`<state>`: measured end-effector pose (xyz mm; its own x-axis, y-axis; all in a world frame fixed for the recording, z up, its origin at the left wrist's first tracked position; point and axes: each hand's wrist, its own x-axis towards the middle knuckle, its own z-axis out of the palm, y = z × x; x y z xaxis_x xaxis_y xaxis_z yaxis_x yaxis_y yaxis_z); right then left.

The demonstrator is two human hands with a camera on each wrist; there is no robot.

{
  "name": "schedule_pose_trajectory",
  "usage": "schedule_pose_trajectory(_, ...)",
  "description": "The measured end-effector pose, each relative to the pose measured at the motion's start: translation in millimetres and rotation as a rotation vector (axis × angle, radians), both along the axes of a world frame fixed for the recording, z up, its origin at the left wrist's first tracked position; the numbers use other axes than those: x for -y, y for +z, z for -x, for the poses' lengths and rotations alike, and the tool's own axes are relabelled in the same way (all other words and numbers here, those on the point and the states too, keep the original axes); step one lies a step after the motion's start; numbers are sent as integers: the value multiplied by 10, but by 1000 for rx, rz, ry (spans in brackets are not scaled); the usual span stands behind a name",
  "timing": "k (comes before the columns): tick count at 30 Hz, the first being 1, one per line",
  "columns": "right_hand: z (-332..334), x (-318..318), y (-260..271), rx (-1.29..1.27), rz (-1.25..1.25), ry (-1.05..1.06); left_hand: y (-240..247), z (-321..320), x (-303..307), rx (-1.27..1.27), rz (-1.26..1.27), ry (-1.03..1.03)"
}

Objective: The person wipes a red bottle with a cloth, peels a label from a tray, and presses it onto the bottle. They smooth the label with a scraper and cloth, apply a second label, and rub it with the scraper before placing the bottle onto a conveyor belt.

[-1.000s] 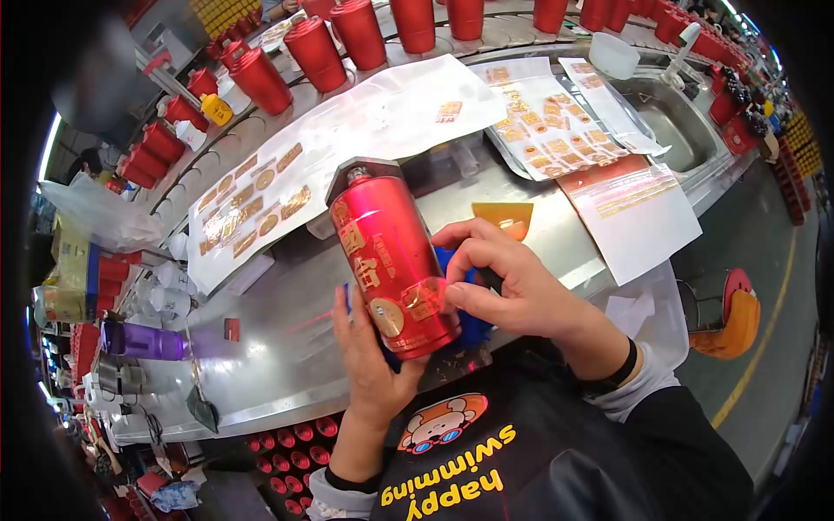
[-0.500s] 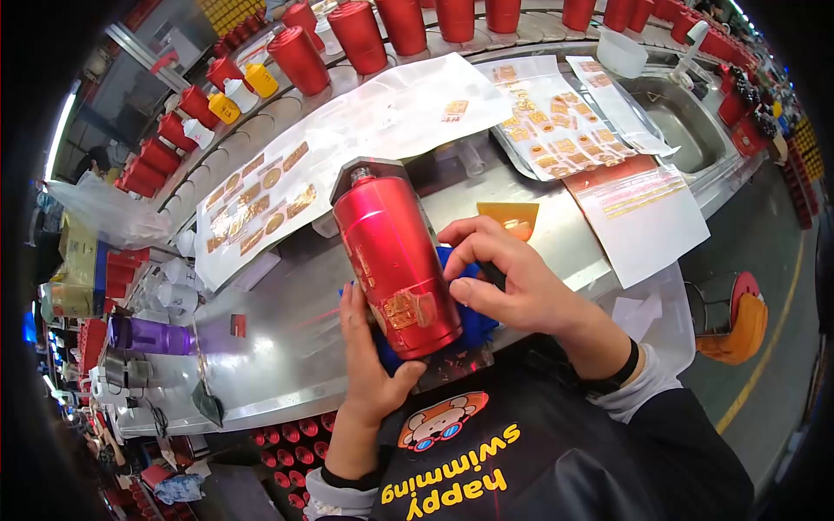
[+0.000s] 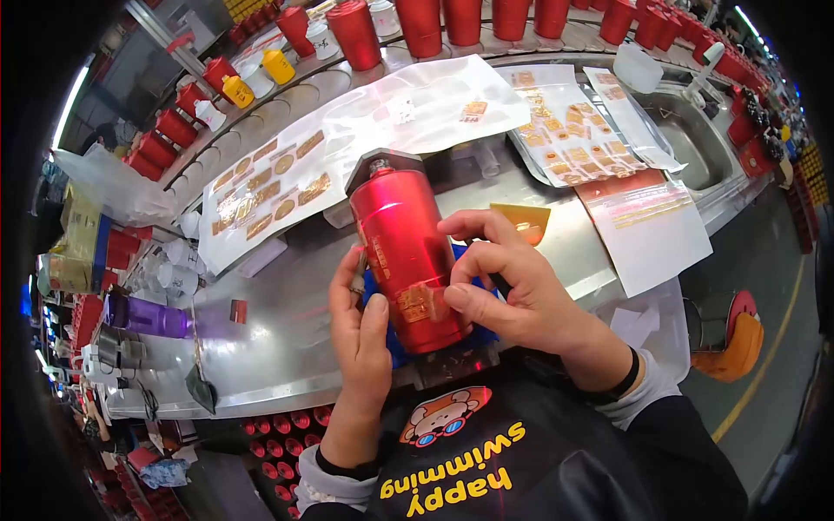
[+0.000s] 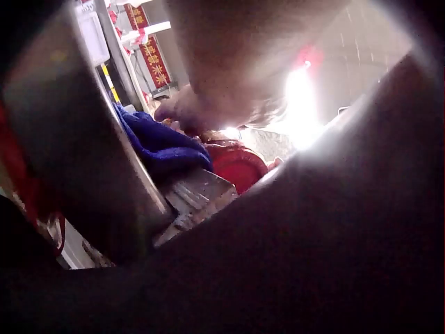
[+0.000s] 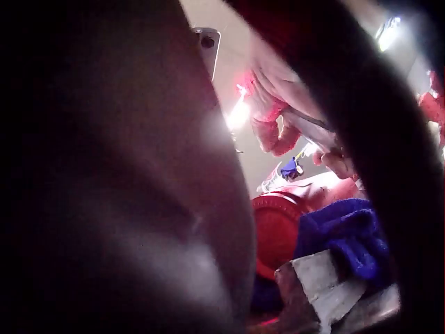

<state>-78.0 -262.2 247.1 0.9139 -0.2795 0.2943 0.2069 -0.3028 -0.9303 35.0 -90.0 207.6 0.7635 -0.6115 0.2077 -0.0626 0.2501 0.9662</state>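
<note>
A glossy red bottle (image 3: pixel 401 247) with gold lettering lies tilted on a stand, its neck pointing away from me. Blue cloth (image 5: pixel 351 233) shows around its base end. Low on the bottle sits a gold label (image 3: pixel 415 306) with a brownish edge. My left hand (image 3: pixel 363 347) is along the bottle's left side, with thumb and forefinger extended against it. At the right side, my right hand (image 3: pixel 519 300) has bent fingers; its thumb is right at the label's edge. A slim dark thing (image 3: pixel 501 285) shows between its fingers, mostly hidden.
Beyond the bottle, a white sheet (image 3: pixel 347 122) carries gold labels. A tray (image 3: pixel 569 130) with more labels stands near the sink (image 3: pixel 695 130). A yellow scraper (image 3: pixel 526 221) lies beside my right hand. Red bottles (image 3: pixel 352 35) line the conveyor; a purple bottle (image 3: pixel 148 314) is far left.
The bottle has rolled leftward, so its large gold lettering has turned mostly out of sight. My left thumb has moved up from the bottle's base to its side; the right hand stays near the label.
</note>
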Motion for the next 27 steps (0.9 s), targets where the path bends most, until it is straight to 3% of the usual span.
schedule_pose_trajectory(2,-4,10,10,-25,-36,4,18,-1,17,1,-21,17)
schedule_pose_trajectory(6,-9,17,-73,-16,196,-96,-23,-24,27,25,0,20)
schedule_pose_trajectory(12,-61,-97,-29,54,314,-76,-16,-12,43,-6,34,-3)
schedule_pose_trajectory(18,-76,-132,32,51,161,-31,-66,-40,11,-32,34,-16)
schedule_pose_trajectory(27,-52,-75,118,-54,157,-20,-61,-36,5,0,13,-35)
